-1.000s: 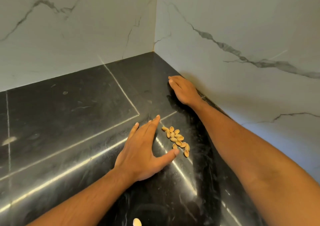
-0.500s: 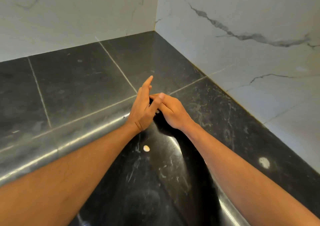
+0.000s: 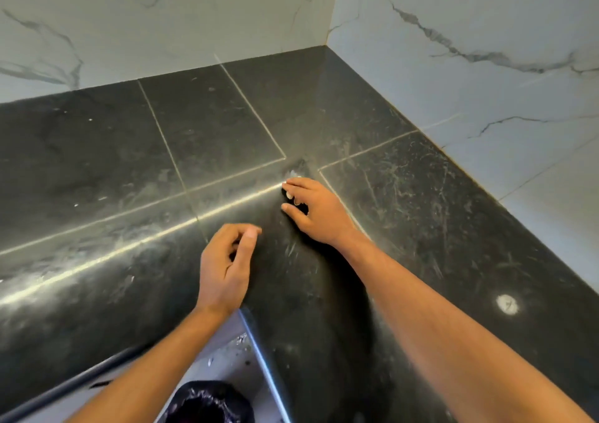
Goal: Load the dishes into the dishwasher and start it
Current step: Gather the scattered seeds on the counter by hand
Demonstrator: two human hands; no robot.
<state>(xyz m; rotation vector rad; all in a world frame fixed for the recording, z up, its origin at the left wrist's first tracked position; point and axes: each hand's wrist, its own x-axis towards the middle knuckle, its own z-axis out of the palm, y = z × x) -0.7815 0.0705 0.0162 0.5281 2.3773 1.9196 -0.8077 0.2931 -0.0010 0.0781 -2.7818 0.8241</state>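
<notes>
No dishes or dishwasher are in view. I face the corner of a black stone counter (image 3: 210,137). My left hand (image 3: 227,260) hovers above the counter's rounded front edge. Its fingers are curled in against the thumb, closed around the pistachio shells, which are hidden inside. My right hand (image 3: 317,212) rests fingertips-down on the counter where the tile seams meet. A small pale pistachio shell (image 3: 296,201) is pinched between its thumb and bent fingers. Pale dust (image 3: 293,173) lies just beyond the fingertips.
White marble walls (image 3: 470,50) close the counter at the back and right. A round white spot (image 3: 506,304) marks the counter at right. Below the front edge stands a bin with a black bag (image 3: 207,403) on a pale floor.
The pile of shells is gone from the counter. My hands met at the seam and then parted. The left hand drew back towards me with curled fingers, and the view tilted down to show the bin.
</notes>
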